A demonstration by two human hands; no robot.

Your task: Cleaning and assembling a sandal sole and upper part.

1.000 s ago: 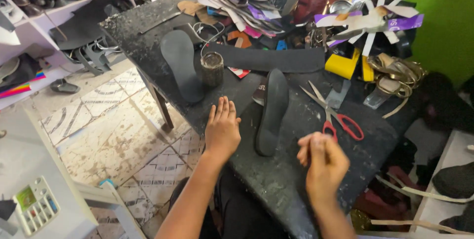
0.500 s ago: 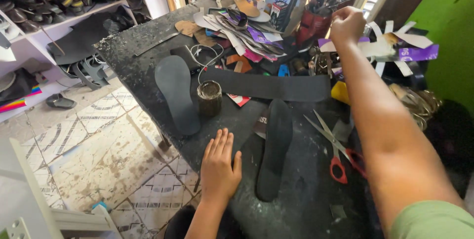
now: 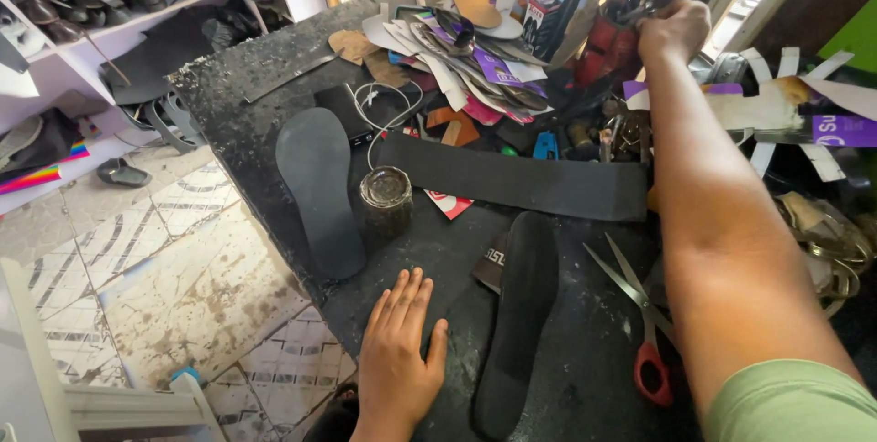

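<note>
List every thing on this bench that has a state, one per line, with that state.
Left hand: flat on the bench, fingers spread, holding nothing.
Right hand: raised, closed around tools in the red holder.
Scissors: open, lying flat.
Black sole: lying flat beside the left hand.
Grey sole: lying flat at the bench edge.
Jar: upright, no lid.
Black strip: laid out flat.

Patterned tile floor [image 3: 137, 287], stained; white shelf [image 3: 100, 36] with shoes at left; daylight upper right; green wall [image 3: 854, 40].
</note>
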